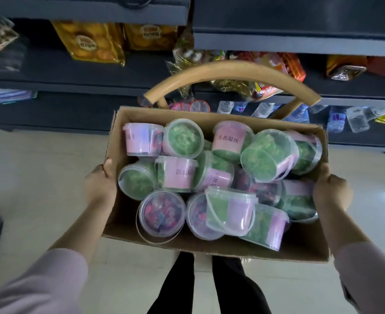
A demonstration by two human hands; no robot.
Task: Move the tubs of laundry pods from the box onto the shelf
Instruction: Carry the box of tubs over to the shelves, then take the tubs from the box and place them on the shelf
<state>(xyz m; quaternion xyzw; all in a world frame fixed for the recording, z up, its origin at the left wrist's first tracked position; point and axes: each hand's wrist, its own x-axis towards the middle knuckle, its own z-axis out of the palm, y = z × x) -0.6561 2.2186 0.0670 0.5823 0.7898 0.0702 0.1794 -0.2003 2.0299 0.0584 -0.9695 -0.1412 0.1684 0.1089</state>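
Cardboard fills my grip on both sides: I carry the cardboard box [304, 245] in front of me. My left hand [100, 184] clasps its left short wall with the thumb hooked over the rim, and my right hand [332, 191] clasps the right short wall the same way.

Just beyond the box's far wall stands a curved wooden chair back [230, 71], between the box and the dark shelf [51, 109]. Water bottles [336, 118] lie on the shelf beyond the box's far right corner, and snack bags [89, 41] sit higher up, beyond its far left corner. Pale tiled floor [39, 166] lies open to the left and right of the box, and my black trousers [234, 288] show below its near wall.

The box's long axis runs from one hand to the other, its top open. Inside it the tubs of laundry pods [179, 173] are heaped in a jumble, touching one another. Some show their clear lids to me, others lie on their sides with pink labels up and thin handles loose; most hold green pods, a few mixed colours
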